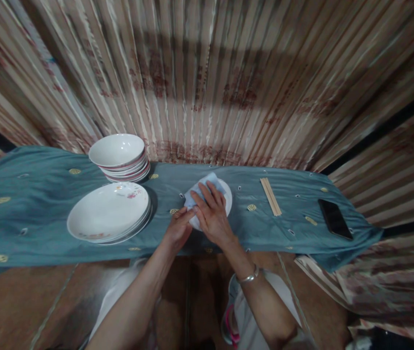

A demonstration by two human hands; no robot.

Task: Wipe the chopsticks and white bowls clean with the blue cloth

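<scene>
A light blue cloth (211, 179) lies over a small white plate (229, 198) near the middle of the table. My right hand (212, 216) presses the cloth onto the plate, its fingers bent a little and slightly apart over it. At the plate's left edge, my left hand (178, 227) grips the rim, thumb close to the right hand's fingers. Much of the plate is hidden beneath the cloth and both hands.
To the left stand a stack of large white plates (108, 214) and, behind it, stacked bowls (117, 150). Wooden chopsticks (270, 197) and a black phone (334, 218) lie to the right on the green tablecloth (243, 233). A patterned curtain (199, 87) hangs behind.
</scene>
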